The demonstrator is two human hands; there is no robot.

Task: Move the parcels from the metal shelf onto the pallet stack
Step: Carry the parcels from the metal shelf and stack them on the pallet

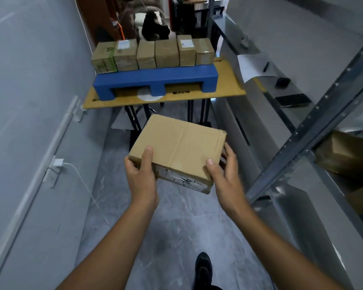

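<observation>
both hands carry one cardboard parcel (177, 149) in mid-air over the grey floor (172, 222), well short of the blue pallet (155, 80). left hand (142, 174) grips the near left corner, thumb on top; right hand (224, 174) grips the near right corner, thumb on top, fingers round the side. six parcels (153, 53) stand in a row on the pallet, which rests on a wooden table (228, 88). metal shelf (314, 122) at right, a brown parcel (348, 155) on it.
</observation>
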